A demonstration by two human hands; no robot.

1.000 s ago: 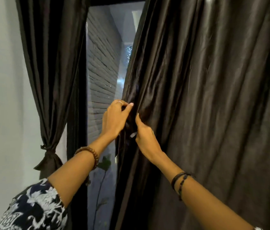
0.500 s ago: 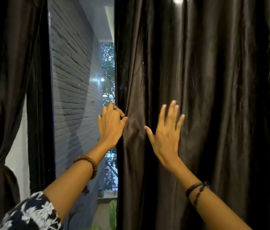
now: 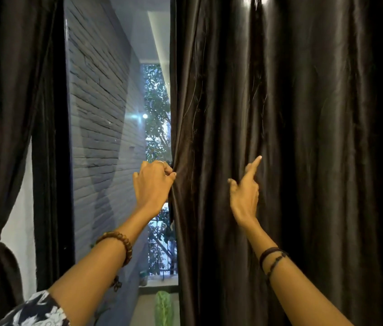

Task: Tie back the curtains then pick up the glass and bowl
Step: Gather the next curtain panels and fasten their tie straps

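The left hand pinches the leading edge of the glossy dark-brown satin curtain — its folds hang vertically rightward, where the right hand presses, fingers extended.

A room in a home is shown, at a tall window framed in black. Dark, shiny floor-length curtains are hung on both sides: the left curtain is gathered and knotted against a white wall, while the right curtain hangs loose. Through the glass a grey brick wall, trees and a railing can be seen.
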